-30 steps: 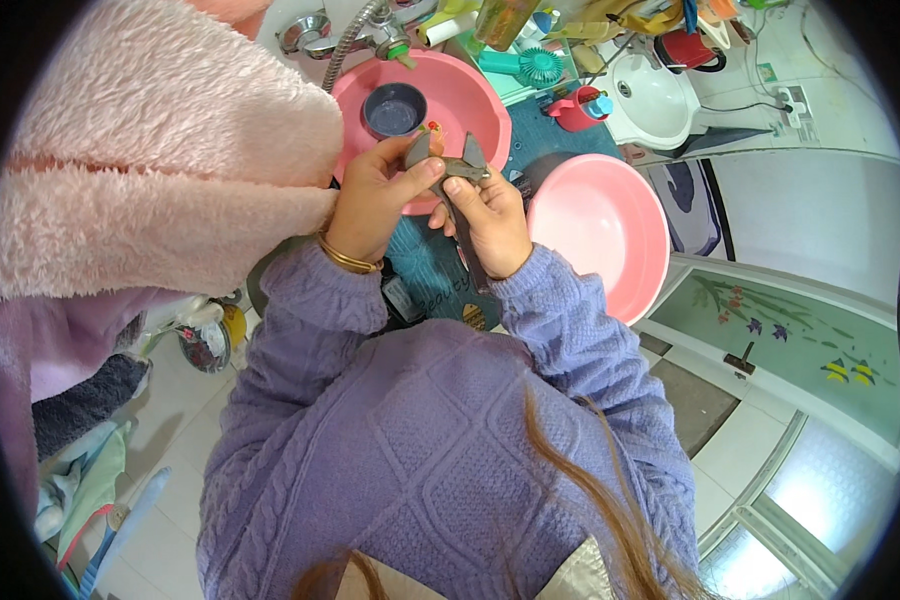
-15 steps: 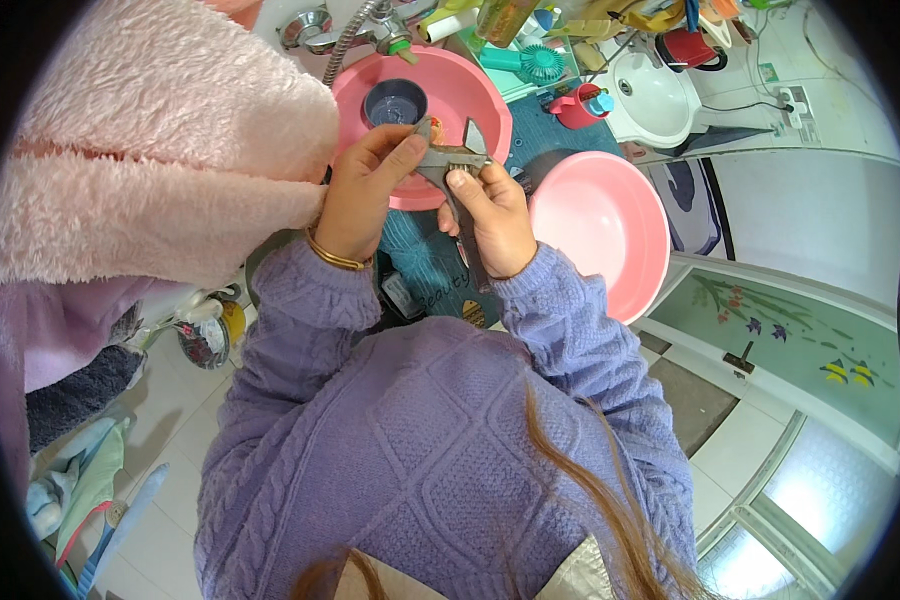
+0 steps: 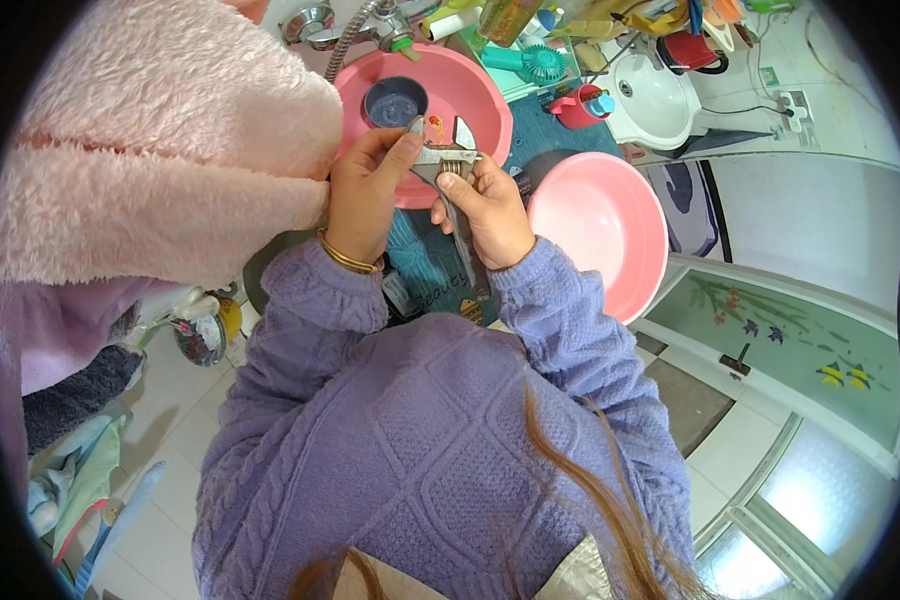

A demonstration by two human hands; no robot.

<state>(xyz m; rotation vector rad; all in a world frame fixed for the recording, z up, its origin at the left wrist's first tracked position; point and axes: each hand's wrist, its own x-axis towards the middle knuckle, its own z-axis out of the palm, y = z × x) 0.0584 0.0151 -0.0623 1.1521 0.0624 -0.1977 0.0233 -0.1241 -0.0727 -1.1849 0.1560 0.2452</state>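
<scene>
Both my hands grip a grey metal adjustable wrench [image 3: 460, 222], held jaws up with the handle slanting down toward me. My left hand [image 3: 368, 185] pinches one jaw between thumb and fingers. My right hand [image 3: 491, 215] wraps round the neck of the wrench, its thumb at the adjusting screw. The jaws stand wide apart with a gap between them. Behind the wrench lies a pink basin [image 3: 495, 100], with a small dark grey bowl [image 3: 396, 101] inside it. A small red and yellow item in that basin is too small to name.
A second pink basin [image 3: 600, 235] stands to the right. A tap [image 3: 395, 38] and metal hose are at the back left. Fluffy pink cloth [image 3: 170, 150] hangs at the left. A white washbasin [image 3: 655, 95] and a pink mug [image 3: 573, 108] are at the far right.
The wrench has turned slightly and shifted a little left and down in my hands. Both hands keep their hold on it.
</scene>
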